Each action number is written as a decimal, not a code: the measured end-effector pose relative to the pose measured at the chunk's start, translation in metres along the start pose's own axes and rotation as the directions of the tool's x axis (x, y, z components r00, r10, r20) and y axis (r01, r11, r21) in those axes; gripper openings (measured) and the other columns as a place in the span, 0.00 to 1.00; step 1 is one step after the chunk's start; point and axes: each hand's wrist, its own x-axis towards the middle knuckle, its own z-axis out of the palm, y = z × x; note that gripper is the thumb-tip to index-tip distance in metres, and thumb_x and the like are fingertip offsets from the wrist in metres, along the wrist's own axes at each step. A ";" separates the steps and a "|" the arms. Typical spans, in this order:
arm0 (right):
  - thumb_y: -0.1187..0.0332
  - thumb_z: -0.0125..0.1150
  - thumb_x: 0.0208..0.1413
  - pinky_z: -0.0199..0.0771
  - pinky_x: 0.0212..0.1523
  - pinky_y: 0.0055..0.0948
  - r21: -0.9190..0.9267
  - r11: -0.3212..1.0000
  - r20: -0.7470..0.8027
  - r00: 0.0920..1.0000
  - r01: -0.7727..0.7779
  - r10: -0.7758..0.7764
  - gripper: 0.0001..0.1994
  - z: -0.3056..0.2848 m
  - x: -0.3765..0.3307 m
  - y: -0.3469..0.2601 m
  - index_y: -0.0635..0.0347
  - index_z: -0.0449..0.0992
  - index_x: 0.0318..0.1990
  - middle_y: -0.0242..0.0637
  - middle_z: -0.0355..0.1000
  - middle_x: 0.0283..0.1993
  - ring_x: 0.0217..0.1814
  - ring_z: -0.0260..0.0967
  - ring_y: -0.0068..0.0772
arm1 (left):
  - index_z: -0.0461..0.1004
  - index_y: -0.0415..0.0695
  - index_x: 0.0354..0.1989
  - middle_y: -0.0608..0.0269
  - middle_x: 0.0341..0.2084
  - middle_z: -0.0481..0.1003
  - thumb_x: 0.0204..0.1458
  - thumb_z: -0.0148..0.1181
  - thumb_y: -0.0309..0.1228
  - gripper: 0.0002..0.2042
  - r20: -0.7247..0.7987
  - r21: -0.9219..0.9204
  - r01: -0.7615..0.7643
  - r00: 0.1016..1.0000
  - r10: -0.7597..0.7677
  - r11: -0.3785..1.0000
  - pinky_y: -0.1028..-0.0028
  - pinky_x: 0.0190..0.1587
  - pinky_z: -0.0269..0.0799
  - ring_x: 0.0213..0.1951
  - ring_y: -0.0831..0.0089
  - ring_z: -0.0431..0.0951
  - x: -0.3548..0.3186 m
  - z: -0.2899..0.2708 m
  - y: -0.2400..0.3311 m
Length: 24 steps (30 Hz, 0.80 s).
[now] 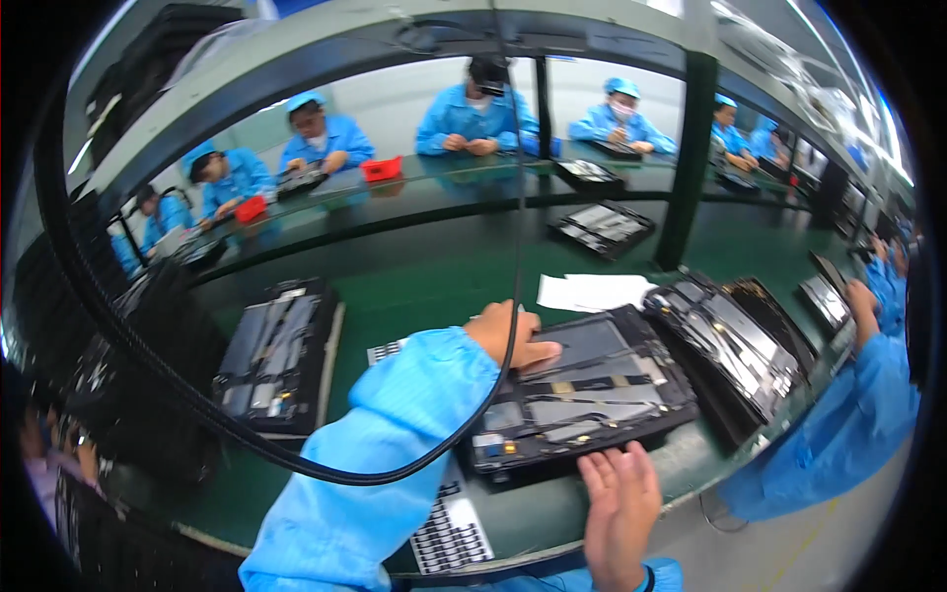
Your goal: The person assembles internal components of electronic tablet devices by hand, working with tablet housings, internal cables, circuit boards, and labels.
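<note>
Two open hands, left hand (pixel 513 333) and right hand (pixel 619 493), press flat on a dark rectangular tablet chassis (pixel 582 395), gripping nothing, its near edge hidden.

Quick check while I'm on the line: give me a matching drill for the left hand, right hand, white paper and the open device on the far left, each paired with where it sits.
Things:
1. left hand
2. right hand
3. white paper
4. open device at far left

Places:
A. lying on the green bench beyond the centre tray
B. at the near edge of the centre tray
C. alone, left of the blue sleeve
D. pressing on the tray's far left corner

Pairs: 1-D, 2-B, 3-A, 4-C
</note>
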 end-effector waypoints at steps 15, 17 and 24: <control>0.75 0.53 0.49 0.67 0.42 0.28 -0.014 0.943 0.443 0.844 -0.332 0.304 0.11 0.140 0.054 0.034 0.67 0.66 0.41 0.38 0.68 0.38 0.38 0.67 0.29 | 0.72 0.33 0.34 0.44 0.23 0.73 0.39 0.58 0.42 0.21 -0.503 -0.219 0.304 0.779 -0.375 0.927 0.67 0.32 0.71 0.26 0.58 0.75 -0.154 -0.104 -0.041; 0.74 0.54 0.47 0.67 0.39 0.28 -0.098 0.891 0.534 0.732 -0.443 0.423 0.10 0.179 0.058 0.079 0.69 0.68 0.37 0.39 0.69 0.34 0.36 0.67 0.29 | 0.71 0.33 0.35 0.50 0.23 0.74 0.41 0.60 0.37 0.18 -0.539 -0.353 0.309 0.705 -0.461 0.883 0.73 0.31 0.69 0.27 0.70 0.75 -0.201 -0.111 -0.093; 0.70 0.58 0.44 0.64 0.33 0.24 -0.414 0.901 0.465 0.822 -0.126 0.329 0.11 0.244 0.065 0.235 0.68 0.66 0.32 0.37 0.67 0.30 0.30 0.64 0.26 | 0.71 0.29 0.36 0.51 0.26 0.75 0.41 0.59 0.30 0.17 -0.559 -0.586 0.450 0.377 -0.739 0.673 0.75 0.33 0.68 0.28 0.71 0.75 -0.269 -0.096 -0.172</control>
